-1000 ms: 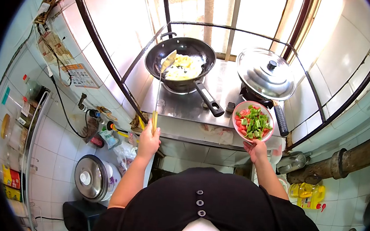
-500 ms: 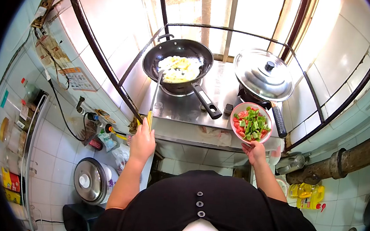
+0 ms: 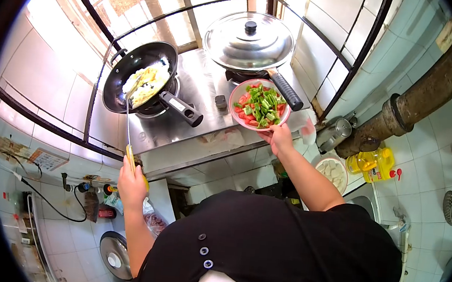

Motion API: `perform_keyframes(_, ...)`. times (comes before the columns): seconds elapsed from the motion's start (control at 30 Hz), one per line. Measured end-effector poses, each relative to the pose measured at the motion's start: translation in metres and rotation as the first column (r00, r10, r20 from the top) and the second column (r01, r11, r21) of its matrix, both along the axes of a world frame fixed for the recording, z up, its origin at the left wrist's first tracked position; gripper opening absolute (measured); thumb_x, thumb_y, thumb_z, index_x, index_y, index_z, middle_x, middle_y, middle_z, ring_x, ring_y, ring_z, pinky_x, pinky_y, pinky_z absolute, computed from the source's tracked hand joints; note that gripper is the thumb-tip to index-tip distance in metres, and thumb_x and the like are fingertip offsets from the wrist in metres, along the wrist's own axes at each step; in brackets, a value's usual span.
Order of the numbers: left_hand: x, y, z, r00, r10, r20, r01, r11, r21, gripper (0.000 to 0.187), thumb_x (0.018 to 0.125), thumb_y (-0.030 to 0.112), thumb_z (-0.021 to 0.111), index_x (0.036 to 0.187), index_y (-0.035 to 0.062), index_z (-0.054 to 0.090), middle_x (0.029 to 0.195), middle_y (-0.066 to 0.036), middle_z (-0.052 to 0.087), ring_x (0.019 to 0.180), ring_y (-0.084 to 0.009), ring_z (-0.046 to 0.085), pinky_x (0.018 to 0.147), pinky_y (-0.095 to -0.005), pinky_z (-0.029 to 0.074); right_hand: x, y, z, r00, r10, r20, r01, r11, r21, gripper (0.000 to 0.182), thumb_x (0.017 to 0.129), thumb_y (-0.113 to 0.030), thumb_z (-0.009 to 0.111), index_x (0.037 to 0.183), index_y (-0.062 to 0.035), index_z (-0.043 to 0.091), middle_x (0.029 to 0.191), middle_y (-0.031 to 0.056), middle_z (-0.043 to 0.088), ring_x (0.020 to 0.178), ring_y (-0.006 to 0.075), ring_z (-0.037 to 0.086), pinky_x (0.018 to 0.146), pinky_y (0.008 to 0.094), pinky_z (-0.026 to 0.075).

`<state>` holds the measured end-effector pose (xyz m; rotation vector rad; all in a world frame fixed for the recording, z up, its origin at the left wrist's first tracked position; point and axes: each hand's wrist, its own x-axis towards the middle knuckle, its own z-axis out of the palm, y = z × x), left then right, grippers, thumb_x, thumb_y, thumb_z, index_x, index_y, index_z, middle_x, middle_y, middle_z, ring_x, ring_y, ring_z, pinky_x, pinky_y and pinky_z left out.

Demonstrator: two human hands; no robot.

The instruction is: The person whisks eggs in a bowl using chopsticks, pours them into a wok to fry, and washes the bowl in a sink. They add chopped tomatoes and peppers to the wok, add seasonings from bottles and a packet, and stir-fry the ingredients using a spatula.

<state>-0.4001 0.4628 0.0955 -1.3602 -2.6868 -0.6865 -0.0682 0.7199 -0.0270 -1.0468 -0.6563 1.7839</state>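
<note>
My left hand is closed around the yellow handle of a long metal spatula. The spatula's head is in the black wok, among yellow and white cooked egg, so its shape is partly hidden. With my right hand I grip the near rim of a pink-edged bowl. Cut green peppers and red pieces that look like tomato fill the bowl. It is held in front of the second pan, to the right of the wok.
A second pan with a shiny lid sits on the right burner, its black handle pointing toward me. Black metal bars surround the stove. At right are a plate of white pieces, yellow oil bottles and a thick pipe.
The view has turned to the right, so the stove appears tilted and shifted left. Both hands keep their holds on the spatula and bowl. The plate of white pieces shows more fully.
</note>
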Motion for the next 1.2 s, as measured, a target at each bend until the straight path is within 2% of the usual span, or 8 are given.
perform_keyframes(0.4,0.000,0.009,-0.001,1.000,-0.021,0.002,0.021,1.000,0.015,0.050,0.092,0.019,0.055,0.134,-0.0054,0.045,0.108,-0.027,0.060,0.097,-0.0443,0.058,0.084,-0.0465,0.046,0.013,-0.022,-0.006,0.988,0.138,-0.062,-0.148,0.968,-0.202,0.037,0.090,-0.010,0.054,0.122,-0.0034,0.036,0.110,0.0170,0.058,0.089,0.0291,0.064,0.071,0.0396,0.056)
perform_keyframes(0.5,0.006,0.009,0.006,0.999,0.020,0.026,-0.021,1.000,0.003,0.048,0.092,0.017,0.054,0.134,-0.0042,0.045,0.106,-0.028,0.061,0.098,-0.0451,0.058,0.085,-0.0482,0.046,-0.004,-0.067,0.040,0.873,0.468,0.135,-0.454,0.882,-0.125,0.046,0.091,-0.013,0.056,0.132,-0.0039,0.035,0.111,0.0146,0.057,0.088,0.0248,0.063,0.071,0.0359,0.055)
perform_keyframes(0.6,0.002,0.008,0.003,0.999,0.047,-0.007,-0.047,0.998,0.031,0.047,0.093,0.013,0.051,0.136,-0.0037,0.042,0.108,-0.030,0.061,0.098,-0.0459,0.059,0.085,-0.0502,0.046,-0.041,-0.074,0.066,0.799,0.558,0.223,-0.601,0.731,0.322,0.050,0.092,-0.009,0.057,0.137,-0.0047,0.037,0.114,0.0103,0.054,0.093,0.0167,0.060,0.077,0.0305,0.051)
perform_keyframes(0.73,0.002,0.005,0.019,0.994,0.104,0.025,-0.104,0.994,0.019,0.048,0.092,0.013,0.050,0.137,-0.0024,0.041,0.106,-0.029,0.063,0.094,-0.0457,0.061,0.081,-0.0511,0.047,-0.100,-0.050,0.121,0.843,-0.131,0.522,-0.489,0.218,0.845,0.050,0.085,-0.008,0.062,0.131,-0.0039,0.044,0.121,0.0177,0.049,0.108,0.0295,0.054,0.094,0.0368,0.044)
perform_keyframes(0.87,-0.012,0.004,-0.009,0.992,0.077,0.096,-0.090,0.986,0.142,0.046,0.092,0.016,0.050,0.135,-0.0014,0.047,0.105,-0.028,0.064,0.094,-0.0449,0.062,0.084,-0.0489,0.048,-0.128,-0.050,0.149,0.764,-0.259,0.591,-0.602,0.047,0.797,0.046,0.081,-0.012,0.063,0.125,-0.0071,0.050,0.127,0.0202,0.047,0.115,0.0387,0.049,0.098,0.0450,0.042)
perform_keyframes(0.93,-0.013,0.008,-0.017,0.918,0.012,0.396,-0.111,0.967,0.228,0.046,0.093,0.016,0.053,0.135,0.0012,0.047,0.101,-0.020,0.068,0.078,-0.0321,0.067,0.071,-0.0385,0.053,-0.138,-0.059,0.154,0.780,-0.272,0.563,-0.599,-0.063,0.798,0.042,0.080,-0.011,0.064,0.121,-0.0072,0.053,0.125,0.0190,0.048,0.114,0.0377,0.050,0.097,0.0447,0.043)
perform_keyframes(1.0,0.003,0.014,-0.013,0.590,-0.128,0.797,-0.265,0.902,0.341,0.043,0.093,0.011,0.054,0.135,0.0037,0.048,0.089,-0.008,0.064,0.060,-0.0132,0.059,0.051,-0.0262,0.048,-0.151,-0.077,0.153,0.823,-0.073,0.564,-0.567,-0.165,0.807,0.038,0.081,-0.009,0.064,0.118,-0.0077,0.056,0.122,0.0155,0.053,0.115,0.0359,0.051,0.096,0.0448,0.044)
perform_keyframes(1.2,0.047,0.040,-0.026,0.188,-0.645,0.741,-0.645,0.488,0.588,0.037,0.093,0.012,0.054,0.128,0.0064,0.046,0.087,-0.002,0.057,0.066,-0.0104,0.054,0.057,-0.0249,0.048,-0.197,-0.142,0.138,0.802,0.109,0.587,-0.427,-0.582,0.692,0.054,0.083,-0.025,0.065,0.129,-0.0026,0.051,0.139,0.0165,0.046,0.135,0.0368,0.037,0.113,0.0463,0.029)
